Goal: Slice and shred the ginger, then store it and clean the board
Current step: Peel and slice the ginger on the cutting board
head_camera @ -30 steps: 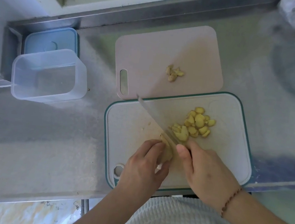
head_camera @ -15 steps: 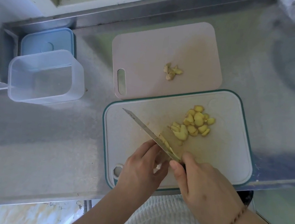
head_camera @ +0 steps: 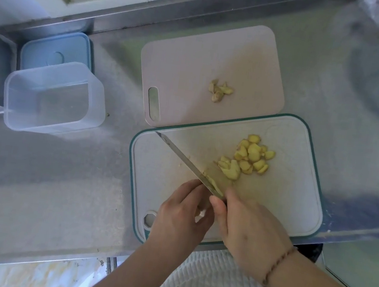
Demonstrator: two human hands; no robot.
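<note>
Right hand (head_camera: 248, 231) grips the knife (head_camera: 188, 164), blade angled away to the left across the board (head_camera: 295, 204). Left hand (head_camera: 182, 216), just beside it, fingers curled down over the ginger (head_camera: 212, 182) at the blade. Slices (head_camera: 251, 158) piled just beyond the right hand.
</note>
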